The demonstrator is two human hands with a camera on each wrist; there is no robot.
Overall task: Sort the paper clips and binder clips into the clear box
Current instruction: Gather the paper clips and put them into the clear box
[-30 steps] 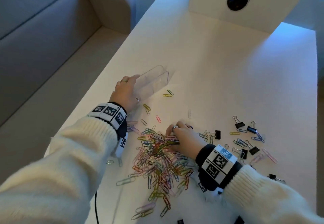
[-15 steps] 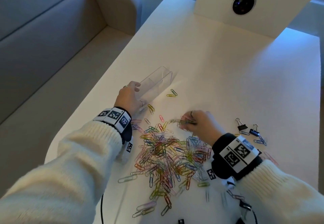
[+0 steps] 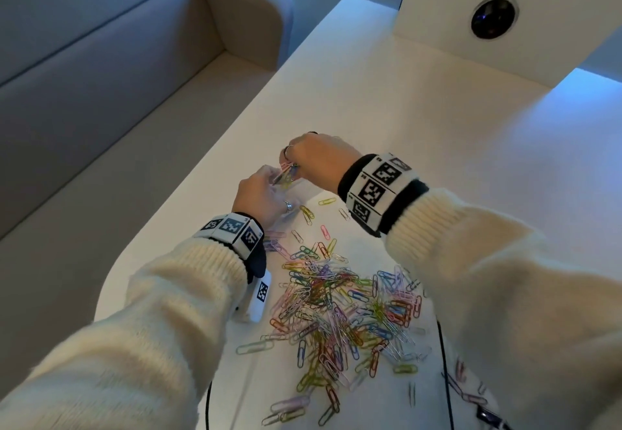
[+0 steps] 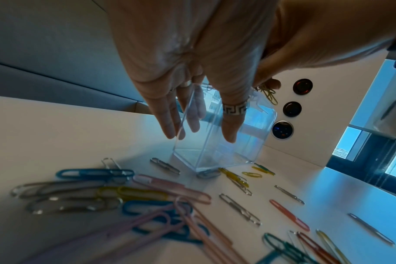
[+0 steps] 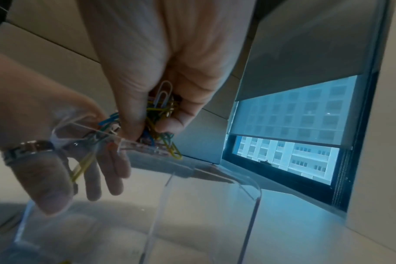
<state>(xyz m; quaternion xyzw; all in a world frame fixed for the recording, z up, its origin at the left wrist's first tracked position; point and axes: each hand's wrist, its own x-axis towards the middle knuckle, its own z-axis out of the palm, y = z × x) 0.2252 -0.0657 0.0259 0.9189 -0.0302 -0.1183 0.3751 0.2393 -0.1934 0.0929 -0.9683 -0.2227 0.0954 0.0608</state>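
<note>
The clear box (image 4: 215,148) stands on the white table (image 3: 420,126), and my left hand (image 3: 269,182) grips it with the fingers on one wall and the thumb on the other (image 4: 201,135). My right hand (image 3: 296,160) hovers right above the box's open top (image 5: 237,182), pinching a bunch of coloured paper clips (image 5: 161,114); the bunch (image 3: 287,173) hangs at the rim. A big pile of paper clips (image 3: 340,308) lies nearer to me. My right sleeve covers the spot where the binder clips lay.
Loose clips (image 3: 308,214) lie scattered around the box's foot. A grey sofa (image 3: 101,93) runs along the table's left edge. A white panel with round sockets (image 3: 491,22) stands at the far end. A black cable (image 3: 208,406) runs near the front edge.
My right hand has left the pile with a bunch of clips and risen forward-left to the box's top. My left hand has stayed on the box.
</note>
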